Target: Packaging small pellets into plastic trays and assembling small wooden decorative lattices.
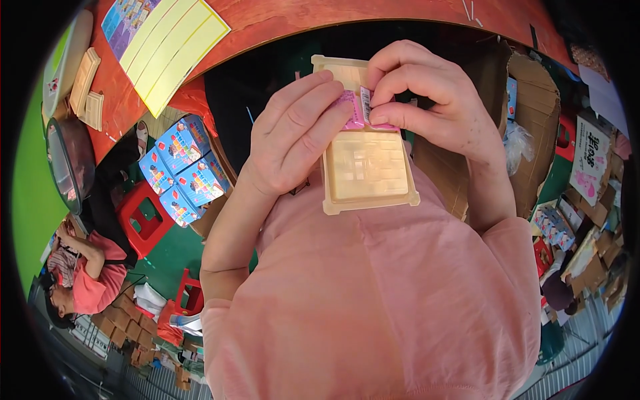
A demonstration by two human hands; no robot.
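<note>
A cream plastic tray point(373, 203) lies in front of my pink shirt, with pale wood-like block shapes in its near part. Across its middle is a small pink packet point(355, 112) with a barcode label. From the left, my left hand point(293, 127) curves over the tray's edge, fingers together and tips on the packet; its thumb is hidden. On the other side my right hand point(430, 93) pinches the packet's right end between thumb and forefinger, the other fingers curled above. Part of the tray's far end shows between the hands.
Beyond is a red table point(287, 20) with a yellow striped sheet point(177, 53) and wooden pieces point(85, 83). Blue printed boxes point(187, 167) and a red stool point(143, 220) stand left. Cardboard point(530, 127) is at right. Another person point(97, 273) sits at far left.
</note>
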